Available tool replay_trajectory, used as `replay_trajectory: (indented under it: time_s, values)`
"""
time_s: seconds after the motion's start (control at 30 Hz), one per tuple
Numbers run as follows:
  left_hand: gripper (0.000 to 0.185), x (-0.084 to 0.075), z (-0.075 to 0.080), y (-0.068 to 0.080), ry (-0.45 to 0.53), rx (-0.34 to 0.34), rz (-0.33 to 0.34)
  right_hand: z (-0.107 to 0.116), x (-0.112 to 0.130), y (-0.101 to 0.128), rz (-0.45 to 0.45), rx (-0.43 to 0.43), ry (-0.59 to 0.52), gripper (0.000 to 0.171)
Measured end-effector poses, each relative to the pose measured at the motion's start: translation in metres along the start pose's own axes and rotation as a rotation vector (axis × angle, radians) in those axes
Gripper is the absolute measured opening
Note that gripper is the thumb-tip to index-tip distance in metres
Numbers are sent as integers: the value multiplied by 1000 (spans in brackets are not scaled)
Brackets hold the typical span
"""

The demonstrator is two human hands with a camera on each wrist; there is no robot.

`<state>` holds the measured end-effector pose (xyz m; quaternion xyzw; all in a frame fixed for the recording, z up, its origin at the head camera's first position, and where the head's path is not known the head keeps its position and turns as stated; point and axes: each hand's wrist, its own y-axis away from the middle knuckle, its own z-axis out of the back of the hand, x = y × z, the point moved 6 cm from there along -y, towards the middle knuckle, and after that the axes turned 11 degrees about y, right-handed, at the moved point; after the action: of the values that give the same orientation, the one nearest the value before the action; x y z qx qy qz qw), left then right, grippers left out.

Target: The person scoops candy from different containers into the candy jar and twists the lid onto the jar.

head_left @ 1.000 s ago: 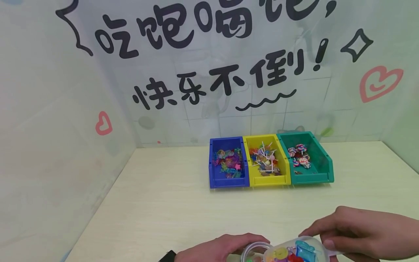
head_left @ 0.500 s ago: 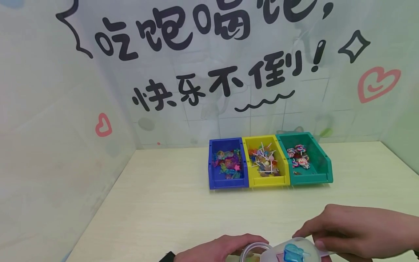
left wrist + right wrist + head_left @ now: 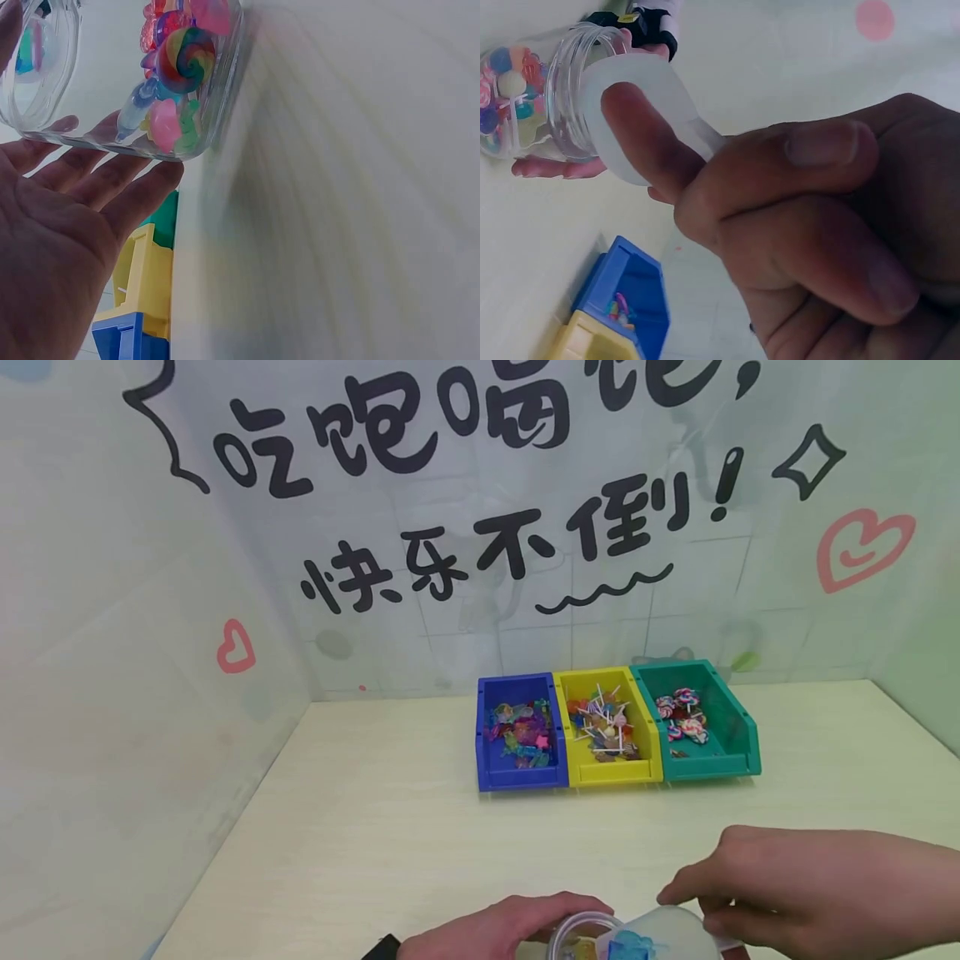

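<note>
My left hand [image 3: 480, 931] holds a clear jar [image 3: 570, 97] close over the table, thumb and fingers around its wall. Colourful plastic charms lie in the jar, among them a rainbow swirl [image 3: 187, 60] in the left wrist view. With a pinch on its short handle, my right hand [image 3: 817, 885] holds a translucent white scoop [image 3: 678, 931], tipped towards the jar's mouth. Its index finger lies straight along the back of the scoop in the right wrist view. A blue charm [image 3: 630, 946] shows at the scoop's lip. The head view cuts off the jar's lower part.
Joined bins stand at the back of the pale table [image 3: 375, 827]: blue [image 3: 522, 778] with small charms, yellow [image 3: 618, 774] with tiny lollipops, green [image 3: 712, 767] with swirl pieces. Behind them hangs a printed white sheet [image 3: 450, 652]; side walls flank the table.
My right hand has moved left and tipped the scoop further over the jar. The red, yellow and purple charms have gone from view in the scoop; the blue one has slid to its lip.
</note>
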<state>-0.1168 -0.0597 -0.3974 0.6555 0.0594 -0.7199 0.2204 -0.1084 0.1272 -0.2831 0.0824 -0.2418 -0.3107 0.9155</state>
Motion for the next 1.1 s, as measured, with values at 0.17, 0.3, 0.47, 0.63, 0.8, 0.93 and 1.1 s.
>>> replay_trajectory:
  time_s: [0.17,0.3,0.47,0.63,0.8,0.93,1.1]
  values:
    - [54,-3,-1,1,13,7,-21,4,13,-4,14,11,68,22]
    - [54,-3,-1,1,13,0,-10,2,17,-6,-48,54,74,15]
    - [56,0,-1,0,-3,-10,2,0,22,-9,-49,89,58,13]
    - [57,1,1,1,-2,-16,18,-3,13,-10,-101,105,120,28]
    - [56,-7,6,6,80,-28,16,-1,-1,-4,-178,71,169,37]
    - [50,-9,15,4,105,-63,-46,7,-14,2,-239,38,77,33]
    - [46,-16,34,-1,4,-163,-205,20,-25,11,-247,-40,-115,31]
